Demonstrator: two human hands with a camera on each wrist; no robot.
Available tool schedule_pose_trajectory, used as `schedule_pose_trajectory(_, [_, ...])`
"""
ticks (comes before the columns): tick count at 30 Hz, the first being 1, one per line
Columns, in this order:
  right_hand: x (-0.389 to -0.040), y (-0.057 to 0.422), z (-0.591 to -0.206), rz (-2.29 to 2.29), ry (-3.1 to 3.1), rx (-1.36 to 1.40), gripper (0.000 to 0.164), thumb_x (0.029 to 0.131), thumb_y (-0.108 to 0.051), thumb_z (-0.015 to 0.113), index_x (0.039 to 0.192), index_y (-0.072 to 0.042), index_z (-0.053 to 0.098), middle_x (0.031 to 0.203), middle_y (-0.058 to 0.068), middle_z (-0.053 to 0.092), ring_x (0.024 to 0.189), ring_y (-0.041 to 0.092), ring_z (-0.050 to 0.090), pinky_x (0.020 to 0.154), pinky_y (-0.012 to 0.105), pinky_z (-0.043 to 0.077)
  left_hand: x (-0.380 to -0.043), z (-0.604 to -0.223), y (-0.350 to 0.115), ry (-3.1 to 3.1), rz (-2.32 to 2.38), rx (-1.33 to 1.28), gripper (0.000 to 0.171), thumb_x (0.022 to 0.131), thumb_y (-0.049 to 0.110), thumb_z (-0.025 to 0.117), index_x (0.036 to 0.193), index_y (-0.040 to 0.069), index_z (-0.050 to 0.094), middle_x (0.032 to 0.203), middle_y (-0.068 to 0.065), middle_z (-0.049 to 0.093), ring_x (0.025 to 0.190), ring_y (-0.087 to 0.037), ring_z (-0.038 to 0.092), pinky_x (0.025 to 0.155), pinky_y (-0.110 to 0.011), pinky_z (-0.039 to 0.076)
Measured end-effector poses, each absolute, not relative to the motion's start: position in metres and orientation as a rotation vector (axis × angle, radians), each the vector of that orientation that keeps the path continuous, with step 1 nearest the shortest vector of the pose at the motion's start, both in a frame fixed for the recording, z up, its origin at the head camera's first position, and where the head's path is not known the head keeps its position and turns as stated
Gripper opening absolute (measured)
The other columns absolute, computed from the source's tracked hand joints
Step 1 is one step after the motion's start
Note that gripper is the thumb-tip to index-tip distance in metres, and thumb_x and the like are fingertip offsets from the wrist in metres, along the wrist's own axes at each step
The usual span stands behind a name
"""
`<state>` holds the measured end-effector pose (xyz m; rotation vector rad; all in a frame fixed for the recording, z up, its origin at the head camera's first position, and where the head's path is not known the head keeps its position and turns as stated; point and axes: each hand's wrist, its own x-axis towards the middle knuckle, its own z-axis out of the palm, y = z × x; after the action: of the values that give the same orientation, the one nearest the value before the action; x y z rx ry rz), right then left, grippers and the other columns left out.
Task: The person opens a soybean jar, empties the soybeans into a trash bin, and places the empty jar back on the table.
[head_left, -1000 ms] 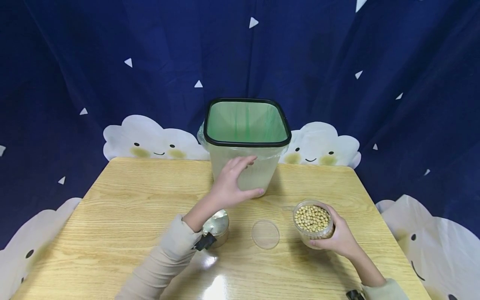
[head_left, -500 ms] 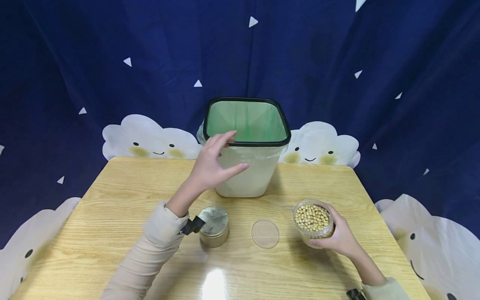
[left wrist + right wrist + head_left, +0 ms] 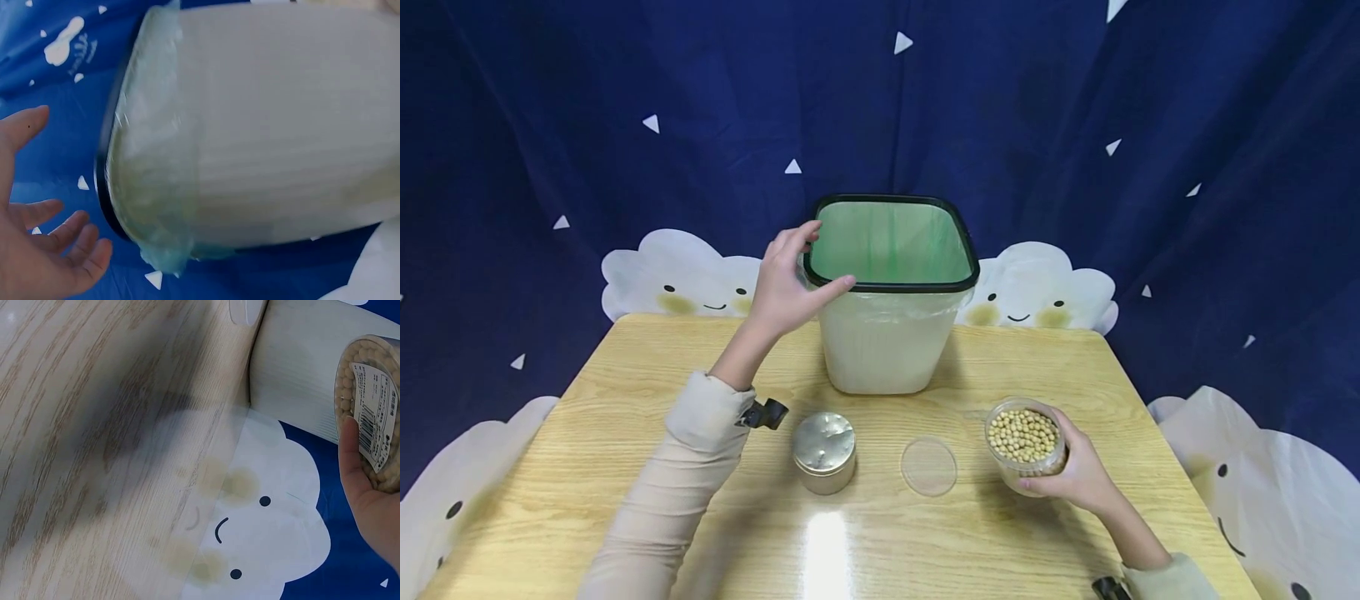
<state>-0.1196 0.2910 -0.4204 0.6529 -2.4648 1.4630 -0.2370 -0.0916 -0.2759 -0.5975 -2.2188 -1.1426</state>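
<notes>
My right hand grips a clear plastic jar of soybeans by its right side, held over the table with its mouth uncovered. The right wrist view shows the thumb along the printed label on the jar's bottom. At the bin's upper left, my left hand is raised with fingers spread, holding nothing. The left wrist view shows that hand apart from the black rim. The pale waste bin stands upright, lined with a green bag.
A round tin with a dented silver top stands in front of the bin, left of centre. Between it and the jar, a clear round lid lies flat on the wooden table. A blue curtain hangs behind the bin.
My left hand has moved up and to the left, from in front of the bin to its upper left rim, uncovering the tin. The right hand and jar stay in place.
</notes>
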Motion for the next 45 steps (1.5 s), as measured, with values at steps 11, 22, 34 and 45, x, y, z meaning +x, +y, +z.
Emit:
schedule_pose_trajectory(11, [-0.122,0.29,-0.418,1.464,-2.427,0.667,0.094,0.045,0.004,0.085,0.129,0.002,0.043,0.116,0.004,0.054,0.103,0.004,0.05,0.083,0.015,0.04,-0.254,-0.278,-0.106,-2.615,-1.19,-0.321,0.093,0.071,0.047,0.071,0.144,0.012,0.024,0.143,-0.015,0.027,0.129,-0.031,0.027,0.101,-0.048,0.028])
schedule_pose_trajectory(22, [-0.125,0.289,-0.41,1.461,-2.412,0.656,0.094,0.044,0.006,0.084,0.128,0.003,0.043,0.115,-0.002,0.054,0.103,0.003,0.05,0.083,0.014,0.04,-0.261,-0.294,-0.103,-2.68,-1.24,-0.26,0.093,0.073,0.048,0.069,0.144,0.009,0.023,0.142,-0.018,0.03,0.128,-0.033,0.029,0.101,-0.048,0.028])
schedule_pose_trajectory(34, [-0.141,0.286,-0.38,1.498,-2.354,0.728,0.096,0.045,0.014,0.08,0.131,0.004,0.039,0.12,-0.004,0.05,0.107,0.006,0.048,0.085,0.014,0.039,-0.262,-0.3,-0.099,-2.549,-1.49,-0.273,0.092,0.073,0.039,0.072,0.143,0.008,0.022,0.144,-0.015,0.027,0.131,-0.027,0.026,0.104,-0.043,0.026])
schedule_pose_trajectory(45, [-0.161,0.28,-0.343,1.493,-2.293,0.807,0.093,0.044,0.018,0.076,0.129,0.007,0.04,0.119,-0.006,0.051,0.106,0.007,0.048,0.087,0.015,0.036,-0.261,-0.301,-0.098,-2.519,-1.561,-0.264,0.092,0.073,0.038,0.073,0.144,0.009,0.021,0.145,-0.014,0.025,0.132,-0.026,0.024,0.104,-0.043,0.024])
